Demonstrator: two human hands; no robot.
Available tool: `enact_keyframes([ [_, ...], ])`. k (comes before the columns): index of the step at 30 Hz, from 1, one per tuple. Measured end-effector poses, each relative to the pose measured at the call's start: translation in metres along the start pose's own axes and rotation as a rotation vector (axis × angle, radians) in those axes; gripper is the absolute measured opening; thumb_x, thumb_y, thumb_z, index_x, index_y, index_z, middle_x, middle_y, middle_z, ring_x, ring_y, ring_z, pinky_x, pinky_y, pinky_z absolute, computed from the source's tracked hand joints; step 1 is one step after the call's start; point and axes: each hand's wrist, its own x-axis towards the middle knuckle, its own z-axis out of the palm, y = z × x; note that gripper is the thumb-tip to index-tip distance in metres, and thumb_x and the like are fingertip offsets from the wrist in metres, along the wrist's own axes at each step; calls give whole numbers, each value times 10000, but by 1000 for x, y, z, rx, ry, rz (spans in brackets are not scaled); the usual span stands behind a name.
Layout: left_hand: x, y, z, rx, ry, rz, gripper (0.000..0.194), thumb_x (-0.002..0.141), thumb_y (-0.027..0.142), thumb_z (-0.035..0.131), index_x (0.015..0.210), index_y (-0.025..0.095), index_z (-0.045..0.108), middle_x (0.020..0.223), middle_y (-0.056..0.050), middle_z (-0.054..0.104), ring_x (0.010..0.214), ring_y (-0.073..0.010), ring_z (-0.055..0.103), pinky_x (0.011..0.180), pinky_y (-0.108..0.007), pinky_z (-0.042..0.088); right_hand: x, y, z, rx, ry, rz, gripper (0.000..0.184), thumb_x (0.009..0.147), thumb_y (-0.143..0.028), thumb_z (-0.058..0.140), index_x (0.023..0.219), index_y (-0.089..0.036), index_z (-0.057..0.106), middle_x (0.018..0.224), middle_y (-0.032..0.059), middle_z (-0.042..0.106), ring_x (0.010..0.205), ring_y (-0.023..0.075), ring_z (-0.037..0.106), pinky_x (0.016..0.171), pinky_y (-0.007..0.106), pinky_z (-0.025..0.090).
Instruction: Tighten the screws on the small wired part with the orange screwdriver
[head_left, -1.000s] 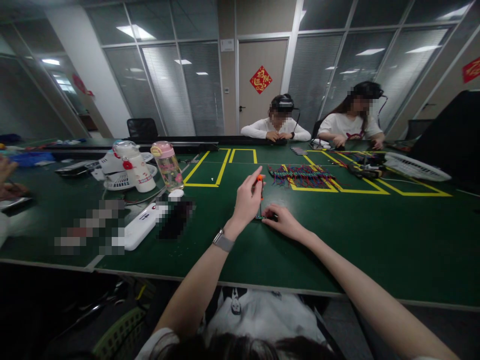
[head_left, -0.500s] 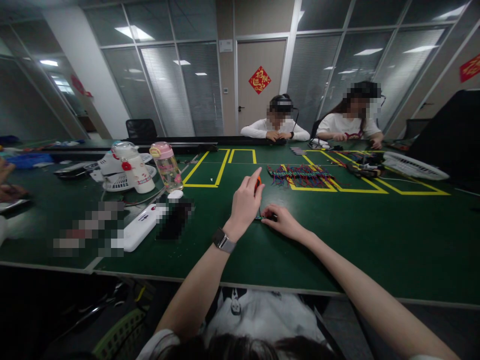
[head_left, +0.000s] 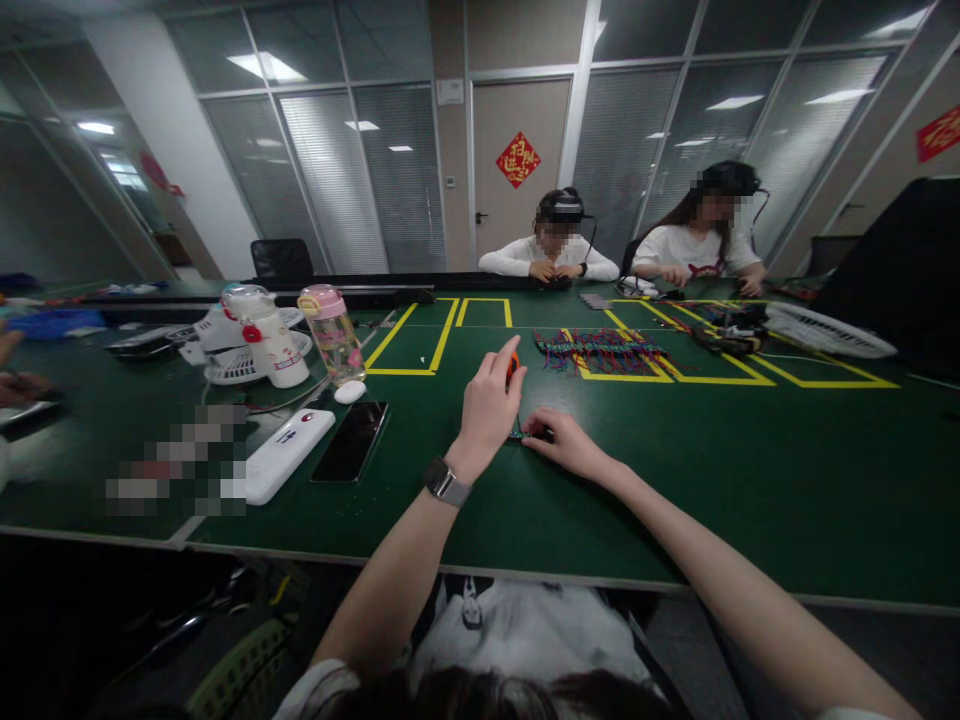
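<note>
My left hand (head_left: pixel 487 405), with a watch on its wrist, is closed round the orange handle of a small screwdriver (head_left: pixel 513 368) that stands upright on the green table (head_left: pixel 750 480). The tip points down at a small dark part (head_left: pixel 523 435) lying on the table. My right hand (head_left: pixel 566 440) rests flat-low on the table with its fingers pinched on that part, holding it in place. The part itself is mostly hidden by my fingers.
A phone (head_left: pixel 351 441) and a white power bank (head_left: pixel 281 453) lie to the left, with a pink-lidded bottle (head_left: pixel 331 332) and white bottle (head_left: pixel 262 335) behind. A pile of coloured wired parts (head_left: pixel 600 350) lies ahead. Two people sit across the table.
My left hand has shifted slightly on the screwdriver handle, its fingers turning round it. My right hand has stayed on the part.
</note>
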Motion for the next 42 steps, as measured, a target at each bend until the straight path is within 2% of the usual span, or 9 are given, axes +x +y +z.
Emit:
enact_keyframes([
  [15, 0, 0, -1, -46, 9, 7, 404, 936, 247, 453, 1338, 219, 437, 1080, -76, 601, 908, -177, 602, 812, -310, 493, 0, -2, 0, -1, 9, -10, 56, 783, -170, 640, 831, -163, 613, 792, 30, 587, 734, 164, 552, 679, 282, 438],
  [20, 1, -1, 0, -182, 11, 33, 414, 940, 165, 403, 1352, 199, 420, 1106, -79, 586, 938, -154, 594, 851, -296, 479, 0, -2, -1, -1, 6, -6, 54, 783, -170, 638, 830, -163, 612, 787, 29, 586, 728, 163, 550, 673, 281, 437],
  [22, 1, -1, 0, -215, 18, 37, 397, 931, 165, 434, 1325, 209, 455, 1059, -63, 586, 912, -144, 588, 821, -277, 481, 0, -1, 0, -2, 2, -6, 56, 782, -166, 638, 831, -163, 611, 789, 28, 585, 732, 164, 551, 680, 283, 438],
  [27, 2, 0, -3, -170, 70, 7, 290, 860, 299, 602, 1139, 220, 605, 935, -29, 554, 790, -136, 560, 754, -269, 481, 0, 0, 0, -11, 4, -7, 59, 779, -167, 640, 831, -162, 611, 790, 30, 582, 738, 168, 551, 681, 283, 436],
  [32, 3, 2, -2, -375, 9, 54, 341, 955, 213, 396, 1275, 232, 513, 1055, -50, 578, 903, -127, 587, 809, -259, 486, 1, 2, 1, -16, 5, -13, 53, 779, -172, 634, 827, -167, 613, 781, 24, 579, 725, 163, 546, 670, 277, 433],
  [35, 2, 2, -2, -301, 21, 29, 308, 914, 276, 509, 1214, 232, 563, 961, -31, 588, 818, -133, 582, 755, -260, 493, 1, 1, 1, -12, 8, -15, 56, 778, -176, 636, 830, -169, 617, 788, 25, 586, 729, 162, 547, 680, 279, 436],
  [37, 1, 2, -3, -196, 72, 14, 313, 872, 330, 581, 1171, 236, 598, 961, -37, 575, 856, -157, 571, 797, -294, 485, 0, 0, 0, -9, 8, -8, 57, 777, -175, 635, 831, -168, 619, 787, 26, 588, 726, 162, 546, 676, 278, 436],
  [40, 1, 2, -2, -269, 63, 39, 344, 926, 290, 483, 1261, 235, 536, 1101, -66, 561, 993, -169, 563, 876, -310, 465, 0, -1, 0, -6, 7, -1, 56, 776, -176, 633, 830, -167, 620, 787, 28, 591, 724, 162, 548, 667, 275, 436],
  [42, 2, 2, -1, -385, 11, 51, 353, 949, 237, 416, 1291, 231, 502, 1095, -61, 579, 972, -148, 580, 847, -283, 476, 0, -1, 0, -5, 7, -2, 53, 779, -178, 630, 829, -167, 619, 788, 28, 593, 724, 162, 549, 667, 275, 438],
])
